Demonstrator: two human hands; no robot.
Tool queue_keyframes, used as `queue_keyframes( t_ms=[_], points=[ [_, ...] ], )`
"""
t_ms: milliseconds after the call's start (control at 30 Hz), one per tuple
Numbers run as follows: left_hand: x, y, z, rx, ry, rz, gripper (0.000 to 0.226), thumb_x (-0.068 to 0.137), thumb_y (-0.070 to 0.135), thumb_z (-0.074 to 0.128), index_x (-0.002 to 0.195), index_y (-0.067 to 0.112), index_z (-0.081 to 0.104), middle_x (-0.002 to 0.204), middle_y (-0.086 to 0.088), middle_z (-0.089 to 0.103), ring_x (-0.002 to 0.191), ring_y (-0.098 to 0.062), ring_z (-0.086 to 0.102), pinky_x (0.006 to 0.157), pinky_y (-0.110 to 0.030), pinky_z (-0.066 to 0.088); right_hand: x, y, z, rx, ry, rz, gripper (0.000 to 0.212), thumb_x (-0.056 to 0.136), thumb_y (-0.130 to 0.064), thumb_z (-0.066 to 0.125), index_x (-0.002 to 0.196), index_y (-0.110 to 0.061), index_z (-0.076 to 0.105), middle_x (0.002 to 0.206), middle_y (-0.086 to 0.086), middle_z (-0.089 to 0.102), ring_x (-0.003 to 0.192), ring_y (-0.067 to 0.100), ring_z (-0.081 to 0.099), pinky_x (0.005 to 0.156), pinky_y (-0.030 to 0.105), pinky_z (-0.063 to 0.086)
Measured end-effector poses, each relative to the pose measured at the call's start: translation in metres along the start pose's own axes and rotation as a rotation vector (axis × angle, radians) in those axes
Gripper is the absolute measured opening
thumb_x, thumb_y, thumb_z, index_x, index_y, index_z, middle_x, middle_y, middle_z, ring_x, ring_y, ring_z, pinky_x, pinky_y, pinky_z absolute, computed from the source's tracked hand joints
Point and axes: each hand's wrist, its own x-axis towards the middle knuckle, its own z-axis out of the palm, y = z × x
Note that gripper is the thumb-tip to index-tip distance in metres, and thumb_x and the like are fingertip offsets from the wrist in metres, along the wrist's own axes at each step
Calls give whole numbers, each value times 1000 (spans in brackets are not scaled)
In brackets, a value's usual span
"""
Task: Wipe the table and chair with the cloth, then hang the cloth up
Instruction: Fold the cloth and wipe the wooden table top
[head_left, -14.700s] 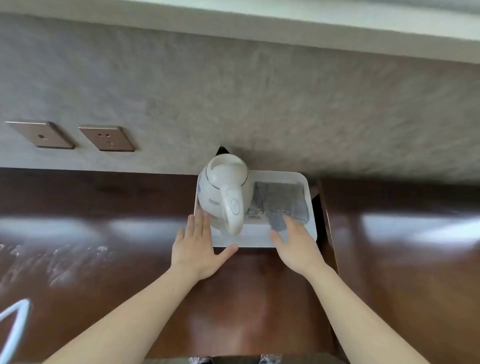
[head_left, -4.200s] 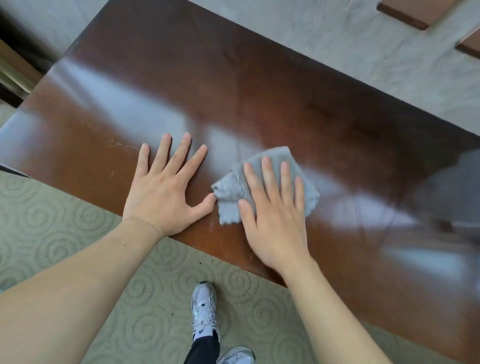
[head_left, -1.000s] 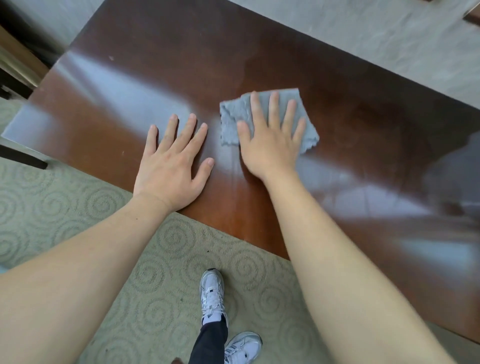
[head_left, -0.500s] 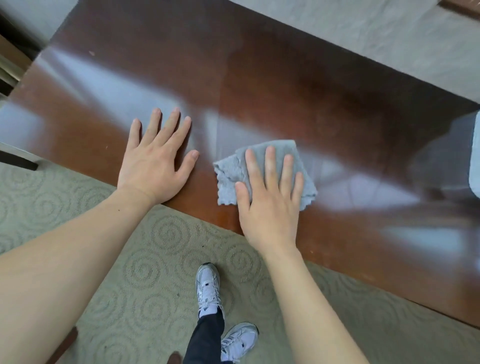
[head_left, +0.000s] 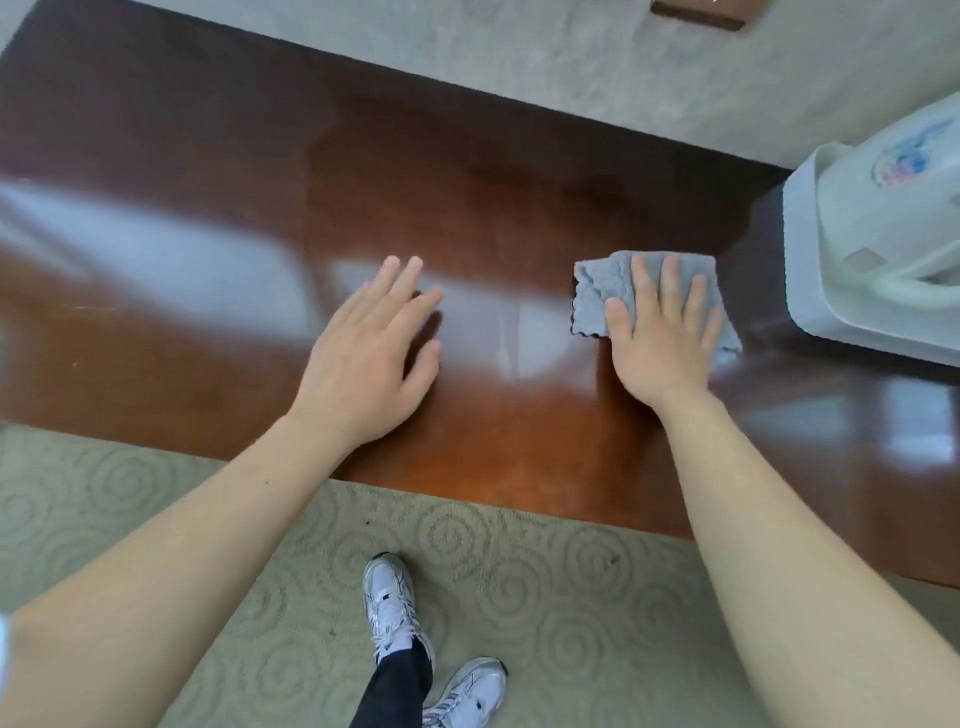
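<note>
A folded grey cloth (head_left: 597, 296) lies flat on the glossy dark brown table (head_left: 208, 218). My right hand (head_left: 660, 338) presses down on the cloth with its fingers spread over it; the cloth's left part and right corner stick out from under the palm. To the left of the cloth my left hand (head_left: 369, 364) hovers just over the tabletop, fingers apart, holding nothing. No chair is in view.
A white tray (head_left: 810, 280) carrying a white kettle (head_left: 898, 218) stands at the right edge, close to the cloth. A grey wall (head_left: 519, 52) runs behind the table. Patterned carpet (head_left: 519, 597) and my shoes (head_left: 389, 608) lie below the table's near edge.
My right hand has slid the cloth to the right, toward the white tray. My left hand has lifted slightly and shifted right. The view has turned so the tray and kettle now show.
</note>
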Motion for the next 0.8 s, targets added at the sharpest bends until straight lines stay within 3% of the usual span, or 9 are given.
queue_keyframes(
  t_ms=[133, 333, 433, 567, 800],
  points=[
    [35, 49, 27, 44, -120, -26, 65, 103, 48, 32, 160, 20, 23, 169, -9, 9, 156, -26, 2, 126, -41, 8, 18, 5, -3, 4, -34, -3, 60, 101, -55, 10, 156, -38, -8, 167, 0, -13, 152, 31, -15, 121, 53, -9],
    [58, 74, 50, 208, -212, -28, 73, 99, 62, 14, 162, 28, 5, 170, -9, 0, 156, -28, -6, 126, -47, 5, -126, 19, 24, 80, 47, 21, 62, 101, -57, 13, 158, -37, -2, 168, -1, -6, 153, 30, -10, 122, 54, 0],
    [59, 73, 58, 254, -216, -55, 76, 98, 65, 14, 162, 26, 8, 170, -9, 3, 156, -28, -3, 126, -49, 5, -162, 28, 35, 64, 32, 30, 61, 102, -58, 15, 158, -37, 0, 168, -2, -5, 153, 29, -10, 122, 53, 0],
    [62, 73, 60, 244, -192, -44, 75, 98, 65, 16, 161, 25, 18, 169, -9, 12, 156, -29, 5, 125, -51, 10, -118, 38, 25, 49, 45, 34, 62, 101, -59, 15, 158, -39, 1, 168, -3, -3, 153, 30, -8, 122, 53, -1],
    [66, 74, 58, 282, -215, -35, 77, 97, 66, 11, 161, 22, 18, 168, -12, 15, 155, -32, 9, 124, -54, 12, 58, 63, -19, 3, 56, 20, 62, 100, -56, 15, 158, -36, 3, 168, 3, 0, 153, 35, -4, 122, 54, -3]
  ],
)
